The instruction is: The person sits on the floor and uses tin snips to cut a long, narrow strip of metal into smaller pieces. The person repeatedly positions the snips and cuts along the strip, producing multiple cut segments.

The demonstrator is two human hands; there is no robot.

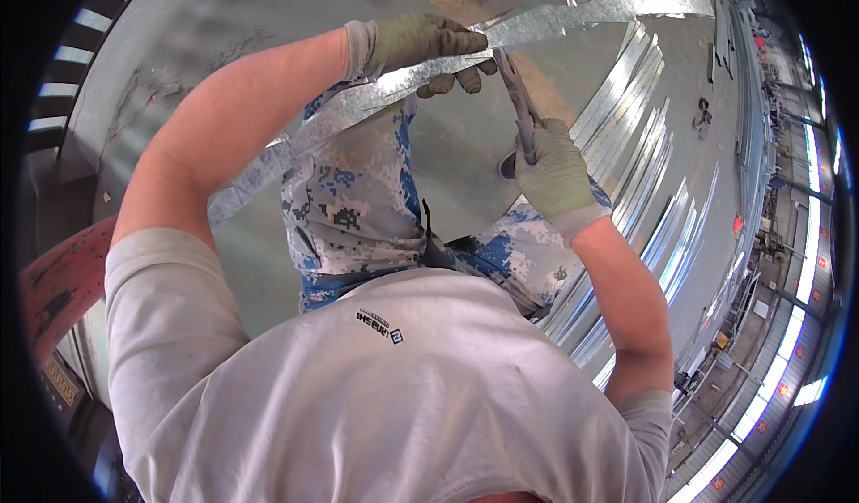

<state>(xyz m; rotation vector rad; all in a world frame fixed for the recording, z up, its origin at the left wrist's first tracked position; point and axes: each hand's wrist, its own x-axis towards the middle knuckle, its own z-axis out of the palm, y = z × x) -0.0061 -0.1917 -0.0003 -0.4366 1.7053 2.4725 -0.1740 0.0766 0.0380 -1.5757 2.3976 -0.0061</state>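
"Gloves [394,45] on both hands, and I'm following from my desk as the left hand [416,42] reaches high across the view, elbow bent well out, forearm slanting up to the right."

"I see it too. What's it got?"

"A shiny sheet-metal strip [582,21], firmly pinched, with gloved digits above it and more showing below. The strip runs from lower left, across the camouflage trousers [353,199], through that grip and away to the upper right."

"And the right?"

"Right hand [550,172]: elbow bent, forearm angled up and left, fist wrapped round the lower end of a grey two-handled hand tool [517,96]. Snips or pliers, I can't tell which. It leans left, its upper end at the strip, just beside the left fingertips."

"Touching the metal?"

"I can't tell from here. Over to the right, loose metal strips [626,100] lie spread on the grey floor [456,172], and a scuffed red beam [67,275] shows beside the left upper arm."
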